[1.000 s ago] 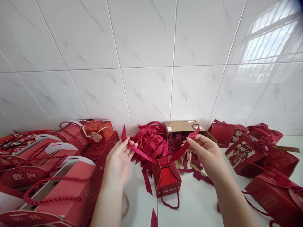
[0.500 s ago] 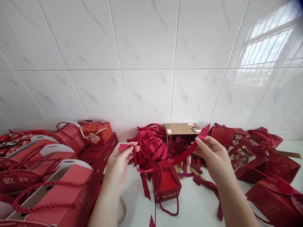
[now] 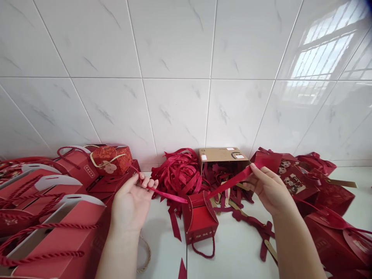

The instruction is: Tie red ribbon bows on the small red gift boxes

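Note:
A small red gift box [image 3: 201, 224] with a rope handle stands at the lower middle. A red ribbon [image 3: 229, 183] runs through its top and stretches out to both sides. My left hand [image 3: 133, 197] pinches the ribbon's left end, its fingers curled, left of the box. To the right, my right hand [image 3: 266, 186] grips the other end between thumb and fingers. Both hands are raised above the box without touching it. Behind the box lies a tangled heap of red ribbon [image 3: 181, 172].
Red boxes with rope handles [image 3: 58, 217] crowd the left side. Several red boxes [image 3: 334, 232] sit at the right. A cardboard box [image 3: 223, 154] of dark red straps stands by the tiled wall. Loose straps [image 3: 252, 221] and a beige cord ring [image 3: 148, 252] lie on the white surface.
My left hand has moved left and turned palm up, drawing its side of the ribbon straighter. My right hand has moved slightly right in view. The camera view has shifted a little.

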A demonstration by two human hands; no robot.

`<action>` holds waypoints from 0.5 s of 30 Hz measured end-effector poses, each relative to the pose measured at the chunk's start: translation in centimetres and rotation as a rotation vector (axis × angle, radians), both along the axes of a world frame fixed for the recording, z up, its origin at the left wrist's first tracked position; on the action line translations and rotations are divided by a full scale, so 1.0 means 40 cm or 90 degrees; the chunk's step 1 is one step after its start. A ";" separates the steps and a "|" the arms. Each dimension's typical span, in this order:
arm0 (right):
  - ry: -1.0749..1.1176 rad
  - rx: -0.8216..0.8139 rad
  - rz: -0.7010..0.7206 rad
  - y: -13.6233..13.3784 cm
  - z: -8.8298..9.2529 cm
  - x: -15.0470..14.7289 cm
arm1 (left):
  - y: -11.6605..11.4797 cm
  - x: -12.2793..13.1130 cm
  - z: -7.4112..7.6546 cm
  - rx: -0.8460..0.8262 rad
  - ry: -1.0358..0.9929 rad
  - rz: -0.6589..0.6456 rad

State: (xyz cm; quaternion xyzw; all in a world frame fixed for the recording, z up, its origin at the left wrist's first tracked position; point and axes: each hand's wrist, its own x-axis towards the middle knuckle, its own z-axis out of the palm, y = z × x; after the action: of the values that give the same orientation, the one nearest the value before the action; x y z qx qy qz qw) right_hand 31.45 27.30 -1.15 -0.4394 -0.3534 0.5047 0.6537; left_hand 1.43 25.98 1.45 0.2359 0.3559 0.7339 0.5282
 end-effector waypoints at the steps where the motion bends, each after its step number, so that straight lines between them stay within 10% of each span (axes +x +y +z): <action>1: -0.049 -0.014 -0.020 -0.001 -0.002 0.007 | 0.000 -0.001 -0.003 -0.009 0.028 -0.015; 9: -0.665 -0.221 -0.020 0.007 -0.053 0.095 | -0.008 -0.025 -0.058 -0.280 0.729 -0.295; 15: -0.712 -0.244 0.077 0.032 -0.094 0.106 | -0.012 -0.025 -0.076 -0.318 0.851 -0.378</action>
State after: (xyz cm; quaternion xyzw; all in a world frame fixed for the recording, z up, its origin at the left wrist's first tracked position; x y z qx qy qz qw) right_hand 35.71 28.58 -4.89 -0.7278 -0.5713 0.2877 0.2472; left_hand 0.43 25.49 -1.61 0.5885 0.6761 0.1613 0.4130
